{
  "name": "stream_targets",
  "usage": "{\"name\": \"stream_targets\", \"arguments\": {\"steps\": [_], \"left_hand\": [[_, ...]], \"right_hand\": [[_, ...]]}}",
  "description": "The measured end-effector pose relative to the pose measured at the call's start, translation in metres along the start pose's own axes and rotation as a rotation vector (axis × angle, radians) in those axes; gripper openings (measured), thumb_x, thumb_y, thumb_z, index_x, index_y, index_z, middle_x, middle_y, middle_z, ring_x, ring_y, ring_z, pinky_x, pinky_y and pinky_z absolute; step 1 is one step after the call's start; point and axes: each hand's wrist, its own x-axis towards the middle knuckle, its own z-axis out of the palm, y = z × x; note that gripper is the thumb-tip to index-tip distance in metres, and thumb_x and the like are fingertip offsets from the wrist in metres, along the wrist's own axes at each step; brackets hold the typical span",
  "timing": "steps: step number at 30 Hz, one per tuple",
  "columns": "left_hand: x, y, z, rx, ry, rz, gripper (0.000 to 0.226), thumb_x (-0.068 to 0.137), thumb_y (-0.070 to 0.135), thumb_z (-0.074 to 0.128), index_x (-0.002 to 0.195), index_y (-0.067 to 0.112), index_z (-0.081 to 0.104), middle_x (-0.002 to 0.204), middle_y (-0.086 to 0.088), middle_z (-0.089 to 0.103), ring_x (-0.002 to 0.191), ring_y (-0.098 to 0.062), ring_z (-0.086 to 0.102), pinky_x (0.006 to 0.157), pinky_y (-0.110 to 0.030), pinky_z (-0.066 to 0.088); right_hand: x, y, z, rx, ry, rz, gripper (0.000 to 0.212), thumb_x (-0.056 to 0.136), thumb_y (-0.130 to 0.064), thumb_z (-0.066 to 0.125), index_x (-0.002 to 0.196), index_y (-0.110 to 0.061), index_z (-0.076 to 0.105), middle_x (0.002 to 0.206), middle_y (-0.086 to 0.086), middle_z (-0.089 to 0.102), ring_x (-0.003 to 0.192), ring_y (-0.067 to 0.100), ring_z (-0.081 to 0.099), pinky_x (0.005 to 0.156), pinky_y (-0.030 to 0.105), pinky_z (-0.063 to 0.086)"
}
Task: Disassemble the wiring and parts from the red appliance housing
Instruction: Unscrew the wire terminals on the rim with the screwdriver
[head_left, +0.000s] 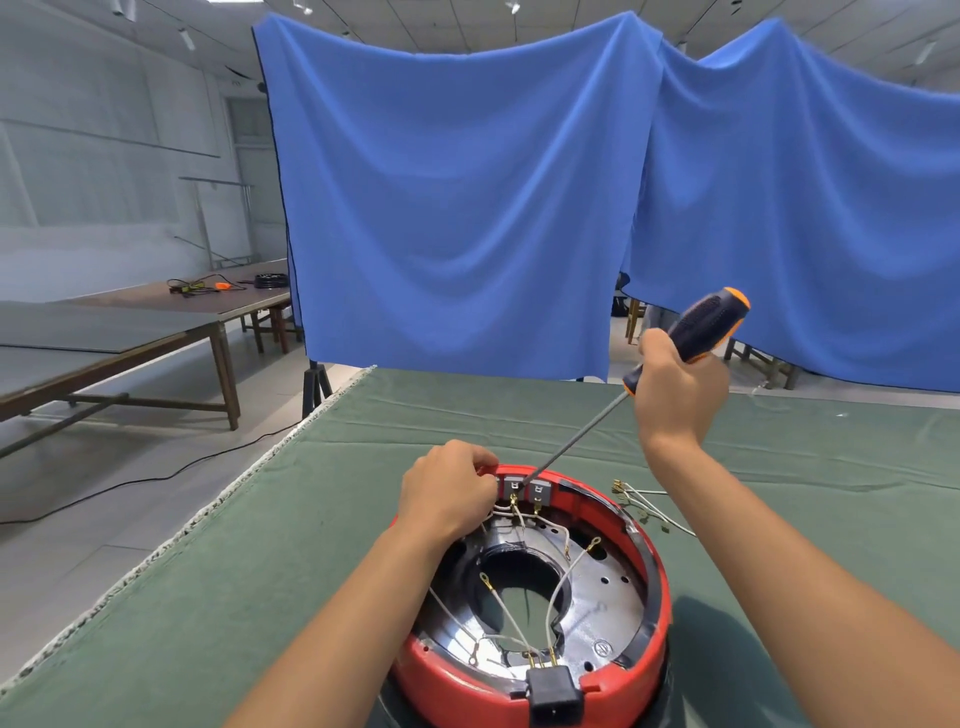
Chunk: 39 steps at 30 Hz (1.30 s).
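Note:
The round red appliance housing (655, 623) lies open side up on the green cloth, near the table's front. Inside it are a shiny metal plate (608, 608) and several white wires (558, 587) with brass terminals. A black power socket (553, 696) sits in its near rim. My left hand (447, 491) grips the housing's far rim and pinches wires beside grey terminal blocks (525, 487). My right hand (675, 395) holds a black and orange screwdriver (704, 325); its shaft slants down and its tip meets the terminal blocks.
A loose bundle of white wires (647, 506) lies on the green cloth (260, 597) just right of the housing. Blue curtains (467, 208) hang behind the table. Wooden tables (156, 322) stand at the left, one holding cables and tools. A black cable crosses the floor.

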Motion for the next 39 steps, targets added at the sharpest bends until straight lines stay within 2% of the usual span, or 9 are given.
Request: {"name": "stream_targets", "arguments": {"steps": [3, 8, 12, 20, 26, 30, 34, 37, 39], "left_hand": [[0.001, 0.000, 0.001, 0.005, 0.011, -0.005, 0.028, 0.080, 0.029, 0.056, 0.105, 0.034, 0.070, 0.107, 0.007, 0.070, 0.105, -0.022, 0.060, 0.085, -0.031, 0.046], [0.005, -0.004, 0.004, -0.001, 0.040, -0.005, 0.020, 0.085, 0.038, 0.061, 0.103, 0.033, 0.071, 0.105, 0.007, 0.070, 0.104, -0.020, 0.061, 0.084, -0.031, 0.047], [0.006, -0.001, 0.008, 0.040, 0.019, 0.022, 0.020, 0.087, 0.040, 0.057, 0.101, 0.032, 0.070, 0.104, 0.005, 0.070, 0.105, -0.024, 0.059, 0.077, -0.030, 0.040], [0.008, -0.001, 0.008, 0.050, -0.022, 0.056, 0.019, 0.091, 0.035, 0.051, 0.097, 0.029, 0.068, 0.098, 0.004, 0.065, 0.102, -0.024, 0.058, 0.072, -0.030, 0.035], [0.008, 0.000, 0.005, 0.051, -0.025, 0.068, 0.020, 0.092, 0.036, 0.051, 0.102, 0.034, 0.068, 0.103, 0.004, 0.065, 0.104, -0.023, 0.058, 0.074, -0.029, 0.036], [0.008, -0.001, 0.005, 0.056, -0.036, 0.076, 0.018, 0.092, 0.036, 0.051, 0.094, 0.033, 0.069, 0.090, 0.006, 0.061, 0.099, -0.022, 0.058, 0.072, -0.028, 0.035], [0.008, -0.001, 0.004, 0.060, -0.033, 0.090, 0.019, 0.093, 0.035, 0.051, 0.091, 0.032, 0.069, 0.084, 0.008, 0.057, 0.096, -0.021, 0.058, 0.071, -0.028, 0.036], [0.008, 0.000, 0.004, 0.059, -0.022, 0.089, 0.019, 0.093, 0.035, 0.051, 0.091, 0.030, 0.069, 0.089, 0.006, 0.062, 0.095, -0.021, 0.059, 0.071, -0.028, 0.036], [0.008, -0.001, 0.005, 0.059, -0.018, 0.088, 0.018, 0.093, 0.035, 0.051, 0.091, 0.031, 0.069, 0.091, 0.005, 0.062, 0.095, -0.021, 0.058, 0.071, -0.029, 0.037]], "right_hand": [[-0.016, -0.001, -0.012, 0.155, 0.035, -0.077, 0.017, 0.065, -0.018, 0.055, 0.056, -0.012, 0.041, 0.036, -0.010, 0.037, 0.032, 0.005, 0.039, 0.036, 0.014, 0.033], [-0.044, -0.003, -0.024, 0.221, -0.008, -0.211, 0.016, 0.069, -0.008, 0.054, 0.056, -0.003, 0.045, 0.036, -0.011, 0.044, 0.034, 0.000, 0.044, 0.040, 0.011, 0.037], [-0.053, -0.001, -0.028, 0.238, -0.053, -0.226, 0.024, 0.069, -0.009, 0.055, 0.047, -0.016, 0.046, 0.038, -0.009, 0.050, 0.038, 0.004, 0.045, 0.043, 0.016, 0.041], [-0.040, -0.006, -0.023, 0.178, -0.067, -0.203, 0.019, 0.067, -0.010, 0.053, 0.058, 0.005, 0.046, 0.039, -0.008, 0.045, 0.037, 0.001, 0.043, 0.041, 0.012, 0.037], [-0.020, -0.006, -0.007, 0.089, -0.066, -0.154, 0.034, 0.065, -0.020, 0.053, 0.061, 0.012, 0.042, 0.049, 0.012, 0.041, 0.037, 0.010, 0.041, 0.038, 0.016, 0.035], [-0.008, -0.007, 0.006, -0.025, -0.086, -0.114, 0.028, 0.062, -0.029, 0.052, 0.056, -0.002, 0.050, 0.040, 0.000, 0.046, 0.035, 0.010, 0.044, 0.040, 0.020, 0.036], [0.002, -0.010, 0.021, -0.116, -0.126, -0.084, 0.023, 0.064, -0.031, 0.052, 0.049, -0.017, 0.042, 0.033, -0.008, 0.041, 0.036, 0.013, 0.046, 0.046, 0.028, 0.042], [0.008, -0.010, 0.030, -0.186, -0.109, -0.046, 0.021, 0.063, -0.035, 0.051, 0.049, -0.020, 0.044, 0.033, -0.009, 0.044, 0.042, 0.018, 0.054, 0.050, 0.032, 0.050], [0.012, -0.009, 0.034, -0.228, -0.088, -0.020, 0.022, 0.062, -0.038, 0.049, 0.051, -0.020, 0.045, 0.038, -0.007, 0.048, 0.053, 0.023, 0.064, 0.048, 0.027, 0.045]]}}
